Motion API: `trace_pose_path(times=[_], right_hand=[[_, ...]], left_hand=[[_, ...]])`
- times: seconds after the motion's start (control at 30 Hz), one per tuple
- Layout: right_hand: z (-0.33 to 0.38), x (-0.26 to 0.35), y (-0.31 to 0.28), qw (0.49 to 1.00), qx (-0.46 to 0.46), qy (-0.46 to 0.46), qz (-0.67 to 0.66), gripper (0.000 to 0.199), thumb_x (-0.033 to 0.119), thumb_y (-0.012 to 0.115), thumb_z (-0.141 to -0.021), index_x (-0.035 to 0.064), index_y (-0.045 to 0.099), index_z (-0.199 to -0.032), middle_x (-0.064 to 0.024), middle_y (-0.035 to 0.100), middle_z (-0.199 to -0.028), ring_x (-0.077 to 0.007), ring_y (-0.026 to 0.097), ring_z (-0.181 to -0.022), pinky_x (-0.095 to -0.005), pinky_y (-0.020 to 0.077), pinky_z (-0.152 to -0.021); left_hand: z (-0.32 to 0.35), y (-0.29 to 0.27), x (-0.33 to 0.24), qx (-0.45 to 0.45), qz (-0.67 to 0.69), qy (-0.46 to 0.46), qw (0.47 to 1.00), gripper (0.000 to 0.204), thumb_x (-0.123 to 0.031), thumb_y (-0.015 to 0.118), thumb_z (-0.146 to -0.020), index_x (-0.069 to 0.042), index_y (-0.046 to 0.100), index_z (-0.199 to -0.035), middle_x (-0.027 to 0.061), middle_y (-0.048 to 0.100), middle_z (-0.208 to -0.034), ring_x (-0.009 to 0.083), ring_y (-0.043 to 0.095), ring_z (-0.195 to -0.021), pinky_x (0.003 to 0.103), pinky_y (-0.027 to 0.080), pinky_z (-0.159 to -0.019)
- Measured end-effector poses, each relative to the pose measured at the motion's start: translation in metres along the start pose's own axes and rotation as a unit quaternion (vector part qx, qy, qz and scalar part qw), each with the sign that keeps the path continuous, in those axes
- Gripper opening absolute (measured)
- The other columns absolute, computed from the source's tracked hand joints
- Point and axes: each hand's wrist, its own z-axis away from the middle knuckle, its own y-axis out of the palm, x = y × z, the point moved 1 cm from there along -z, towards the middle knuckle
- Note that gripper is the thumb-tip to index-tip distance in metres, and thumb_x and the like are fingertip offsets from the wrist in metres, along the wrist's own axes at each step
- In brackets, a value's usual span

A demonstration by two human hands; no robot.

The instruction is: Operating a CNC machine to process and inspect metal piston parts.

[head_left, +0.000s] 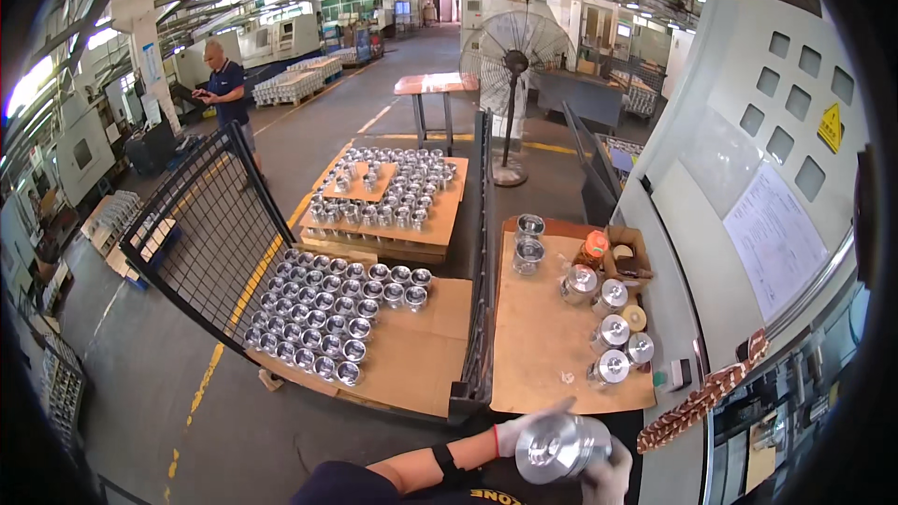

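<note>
Close to my body I hold a shiny aluminium piston (552, 449), tilted with its recessed round end showing. My left hand (510, 434), in a white glove, supports it from the left, with fingertips showing past its upper edge. On its right side my right hand (610, 475), also gloved, is closed around it, some fingers hidden. Beyond them is a brown board-topped table (533, 355). Along its right side stand several pistons (613, 367) with their flat ends up. Two more pistons (529, 252) stand at its far left corner.
On the table are a cardboard box (629, 252) and an orange-capped container (594, 245). Left, a cardboard-covered pallet (421, 365) bears rows of pistons, with mesh fencing (210, 234) beside it. Farther off are another loaded pallet (440, 234), a standing fan (513, 65) and a person (224, 89). A machine (739, 131) stands right.
</note>
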Motion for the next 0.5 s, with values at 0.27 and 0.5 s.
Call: trace_pose_path(times=[0.27,0.5], right_hand=[[-0.148,0.004,0.023,0.824,0.204,-0.335,0.41,0.054,-0.004,0.062,-0.069,0.0001,0.063,-0.123,-0.0264,0.062,-0.123,-0.0434,0.061,-0.113,-0.0413,0.0503,-0.096],[-0.214,-0.013,0.011,0.964,0.119,0.068,0.228,0.04,0.028,0.058,-0.1,-0.0045,0.064,-0.123,-0.0083,0.069,-0.102,-0.0106,0.062,-0.088,-0.0254,0.0521,-0.072]], left_hand=[[0.017,0.022,-0.055,-0.225,-0.778,0.34,0.478,0.065,-0.023,0.083,-0.077,-0.009,0.057,-0.135,0.0087,0.062,-0.133,0.0226,0.058,-0.124,0.037,0.047,-0.107],[-0.005,0.025,-0.085,-0.126,0.218,0.304,0.919,0.054,-0.053,0.048,-0.101,-0.011,0.056,-0.134,0.0093,0.063,-0.13,0.0276,0.06,-0.121,0.051,0.051,-0.102]])
